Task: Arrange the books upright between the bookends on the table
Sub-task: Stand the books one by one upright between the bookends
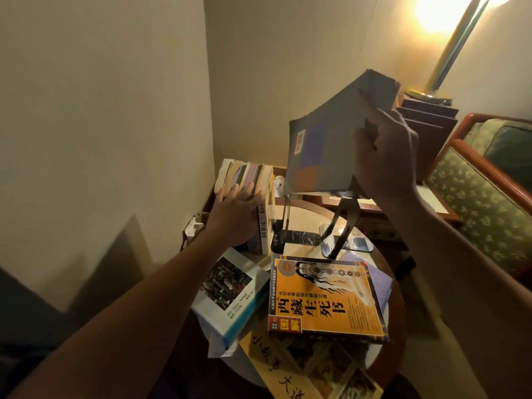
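From where the head camera looks down, the person's left hand lies flat against a row of upright books at the far left of the small round table, fingers straight and a little spread over the top edges, thumb out to the side. Just right of that row stands a black bookend, its thin plate upright. A second bookend sits a little further right, leaning, with bare tabletop between the two. Above that gap the right hand holds a grey-blue book in the air, tilted, back cover with its barcode turned this way, the fingers curled round its right edge. Nearer the person, an orange book lies flat on top of other volumes, a white book with a photo cover slopes off to its left, and a yellow book lies lowest. A lit lamp and a patterned armchair stand at the right.
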Tool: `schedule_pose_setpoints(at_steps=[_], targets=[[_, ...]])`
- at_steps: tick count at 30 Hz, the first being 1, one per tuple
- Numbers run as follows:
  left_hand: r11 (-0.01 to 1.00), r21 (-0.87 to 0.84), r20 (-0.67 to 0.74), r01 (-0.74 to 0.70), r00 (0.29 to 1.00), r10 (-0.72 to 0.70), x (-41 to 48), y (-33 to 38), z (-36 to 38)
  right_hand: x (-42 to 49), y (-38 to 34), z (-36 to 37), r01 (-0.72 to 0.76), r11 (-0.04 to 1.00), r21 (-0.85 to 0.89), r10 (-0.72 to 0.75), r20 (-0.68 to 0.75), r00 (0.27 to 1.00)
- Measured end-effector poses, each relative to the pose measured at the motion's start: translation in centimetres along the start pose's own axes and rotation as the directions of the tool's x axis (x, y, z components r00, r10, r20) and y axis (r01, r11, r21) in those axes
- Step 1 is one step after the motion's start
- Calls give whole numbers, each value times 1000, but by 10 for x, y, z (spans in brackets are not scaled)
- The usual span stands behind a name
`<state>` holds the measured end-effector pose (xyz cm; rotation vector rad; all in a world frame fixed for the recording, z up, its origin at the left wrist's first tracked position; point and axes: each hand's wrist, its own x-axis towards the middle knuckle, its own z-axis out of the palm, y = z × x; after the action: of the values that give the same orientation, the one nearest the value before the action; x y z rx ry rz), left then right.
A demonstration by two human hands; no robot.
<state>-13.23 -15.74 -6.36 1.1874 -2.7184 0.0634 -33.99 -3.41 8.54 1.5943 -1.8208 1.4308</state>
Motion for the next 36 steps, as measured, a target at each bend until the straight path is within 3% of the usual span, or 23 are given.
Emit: schedule_pose_setpoints(at_steps=[5,13,19,22,29,36], targets=[[1000,20,-6,-12,1000,12,2,-2,2,2,-9,13,-29,999,33,29,5,1000],[999,-12,-42,-48,998,47,5,-9,8,-13,-7,61,-49,993,-104,79,304,949],[983,-175,-198,-56,980,21,17,-24,-2,-18,13,115,-55,976,-210,142,427,893],[970,-241,-186,-34,983,-12,20,-28,11,-22,19,134,-104,965,-240,208,464,861],[989,-146,-205,-3,978,-27,23,-27,33,-22,37,163,-157,937,-312,289,440,850],[986,-166,-238,-16,971,-24,23,-22,34,-21,41,184,-319,920,-230,391,461,797]])
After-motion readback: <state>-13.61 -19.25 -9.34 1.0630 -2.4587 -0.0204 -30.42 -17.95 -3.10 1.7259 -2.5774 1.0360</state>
